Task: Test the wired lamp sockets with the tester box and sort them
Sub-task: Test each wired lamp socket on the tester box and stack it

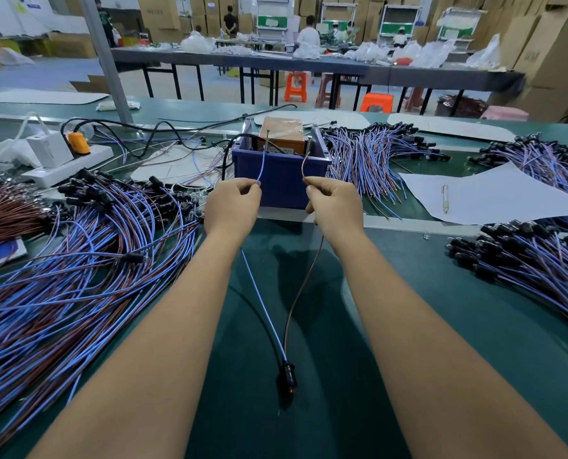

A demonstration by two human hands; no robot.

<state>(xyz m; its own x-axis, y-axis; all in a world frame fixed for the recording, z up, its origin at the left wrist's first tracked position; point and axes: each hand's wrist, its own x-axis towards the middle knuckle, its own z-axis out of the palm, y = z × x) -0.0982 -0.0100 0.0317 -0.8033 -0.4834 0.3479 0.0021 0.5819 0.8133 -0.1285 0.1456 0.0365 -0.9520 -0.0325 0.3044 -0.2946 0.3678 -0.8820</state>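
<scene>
Green factory bench: left hand [231,203] pinches blue wire [263,313], right hand [334,202] brown wire [301,293] (loose pinches risk slipping off tester box [281,167] contacts).

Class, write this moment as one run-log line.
left hand: pinches blue wire | right hand: pinches brown wire | black lamp socket: on table, orange glow | wires toward blue plastic tester box

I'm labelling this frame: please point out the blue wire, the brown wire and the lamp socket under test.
blue wire [265,313]: head view, middle of its run below the left hand.
brown wire [301,289]: head view, mid-length below the right hand.
lamp socket [288,376]: head view, black body.
</scene>
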